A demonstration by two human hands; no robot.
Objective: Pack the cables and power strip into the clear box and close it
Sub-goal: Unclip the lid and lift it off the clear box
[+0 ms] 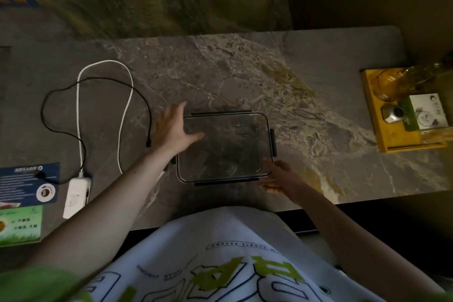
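Observation:
A clear box (pixel 245 169) with a clear lid and dark latches sits on the marble table, in front of me. My left hand (pixel 172 127) lies spread at its left edge, thumb resting on the lid. At the front right corner, my right hand (pixel 278 176) touches the box with its fingers around the rim. A white power strip (pixel 76 196) lies at the left near the table's front edge, its white cord (pixel 127 103) looping away from me. A black cable (pixel 49 100) curls over the same area.
Printed cards (pixel 27 186) lie at the far left beside the power strip. A yellow tray (pixel 384 130) with glassware and a small white box stands at the right end. The table's front edge (pixel 367 200) runs just below my right hand.

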